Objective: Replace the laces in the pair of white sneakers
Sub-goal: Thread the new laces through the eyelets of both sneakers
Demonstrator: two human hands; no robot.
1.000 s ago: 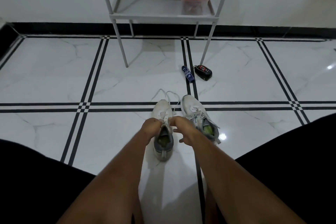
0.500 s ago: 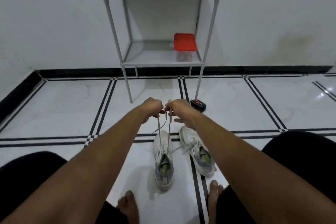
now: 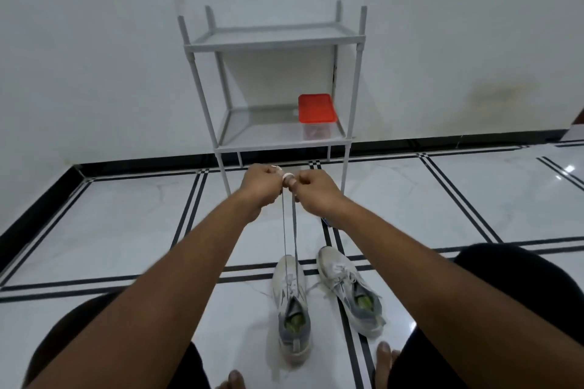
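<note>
Both hands are raised side by side, nearly touching, fingers curled tight. The left hand point(image 3: 261, 186) pinches one end of the lace point(image 3: 294, 230) and the right hand point(image 3: 314, 191) pinches the other; the two strands run taut and close together straight down from the fists to the left sneaker point(image 3: 292, 303), which stands on the floor point(image 3: 126, 230) directly below the grip. There are two white sneakers: the right sneaker point(image 3: 349, 289) lies just beside the first, below and right of the hands, its own lace still threaded. Beyond the hands stands one grey rack point(image 3: 275, 41) with two shelves; one red-lidded container point(image 3: 317, 115) sits on the lower shelf, above and slightly right of the fists.
</note>
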